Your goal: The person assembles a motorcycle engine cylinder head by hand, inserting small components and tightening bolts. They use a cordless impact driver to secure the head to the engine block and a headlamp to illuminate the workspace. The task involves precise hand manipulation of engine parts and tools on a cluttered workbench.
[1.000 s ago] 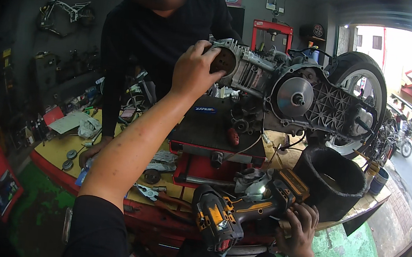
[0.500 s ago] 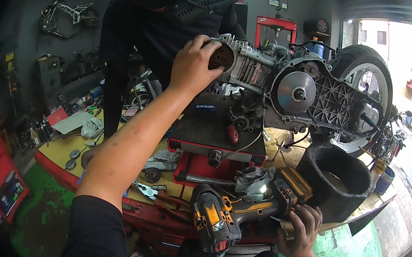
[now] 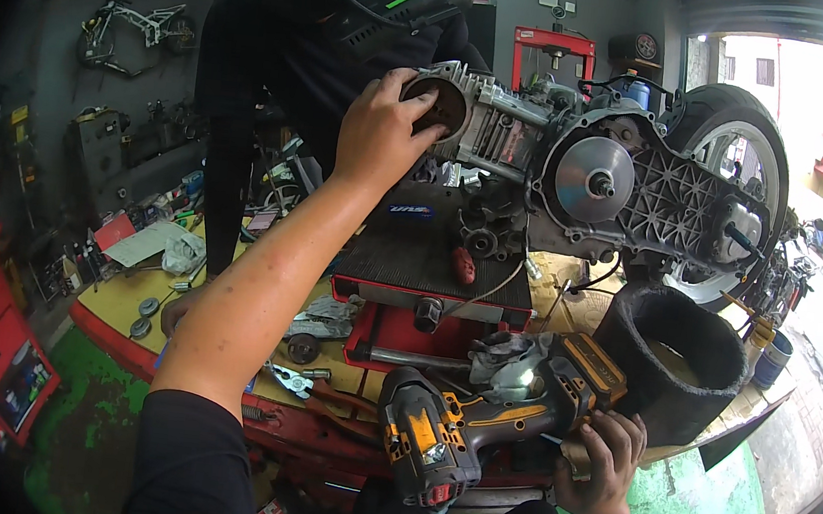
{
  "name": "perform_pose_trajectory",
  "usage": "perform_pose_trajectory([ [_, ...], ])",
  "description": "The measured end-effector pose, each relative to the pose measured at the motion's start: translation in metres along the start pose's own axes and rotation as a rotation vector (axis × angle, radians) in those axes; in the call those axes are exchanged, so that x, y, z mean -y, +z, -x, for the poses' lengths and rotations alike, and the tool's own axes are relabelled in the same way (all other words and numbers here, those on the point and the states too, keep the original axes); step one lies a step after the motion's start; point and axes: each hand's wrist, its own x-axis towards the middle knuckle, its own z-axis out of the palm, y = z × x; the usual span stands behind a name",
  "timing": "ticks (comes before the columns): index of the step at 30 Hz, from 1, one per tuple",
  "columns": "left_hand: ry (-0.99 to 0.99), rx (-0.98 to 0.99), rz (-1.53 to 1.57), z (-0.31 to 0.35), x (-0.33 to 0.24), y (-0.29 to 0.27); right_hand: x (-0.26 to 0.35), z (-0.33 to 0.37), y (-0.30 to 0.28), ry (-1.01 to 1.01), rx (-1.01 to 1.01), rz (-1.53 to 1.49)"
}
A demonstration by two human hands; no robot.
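An engine cylinder (image 3: 504,136) points left from the scooter engine, its round bore (image 3: 450,111) dark inside. My left hand (image 3: 381,133) is at that bore, fingers apart; thumb and index fingertip reach into its mouth, other fingers lie against the upper rim. It holds nothing that I can see. My right hand (image 3: 605,463) is low at the bench's front edge, beside the base of a black and yellow cordless impact wrench (image 3: 433,430). Its fingers curl over a small tan piece that I cannot make out. A bare metal pulley disc (image 3: 588,180) shows on the engine's side.
Under the cylinder stands a red and black box (image 3: 410,267) with a red-handled tool on top. A black foam-like ring (image 3: 667,359) sits right, below the rear wheel (image 3: 730,180). Pliers (image 3: 293,380) and rags lie in front. Another person (image 3: 330,78) in black stands across the bench.
My left fingers have shifted from the outer edge of the dark disc in the bore to reach inside. That disc now looks deeper in the cylinder. My right hand stays put.
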Motion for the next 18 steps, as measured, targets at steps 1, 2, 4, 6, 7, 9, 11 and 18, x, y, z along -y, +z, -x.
perform_pose_trajectory([
  [1,0.003,0.004,0.000,0.000,0.000,0.000,0.000,0.000,0.000,0.002,-0.001,0.000],
  [2,0.007,0.008,0.000,0.000,0.001,0.001,0.000,0.000,0.000,0.004,-0.003,0.000],
  [4,0.005,0.014,0.011,0.001,0.001,0.002,-0.001,0.001,0.001,0.002,-0.011,0.001],
  [6,0.017,0.005,0.029,0.001,0.004,0.004,-0.001,0.002,0.002,0.000,-0.017,0.010],
  [7,0.029,-0.009,0.041,0.002,0.006,0.004,-0.002,0.002,0.003,-0.002,-0.017,0.018],
  [9,0.043,-0.006,0.066,0.001,0.011,0.003,-0.002,0.002,0.004,-0.003,-0.020,0.026],
  [11,0.043,0.029,0.093,0.000,0.015,-0.001,-0.003,0.003,0.005,-0.001,-0.021,0.023],
  [18,0.056,-0.037,0.051,-0.004,0.017,-0.004,-0.004,0.002,0.006,-0.006,-0.028,0.045],
])
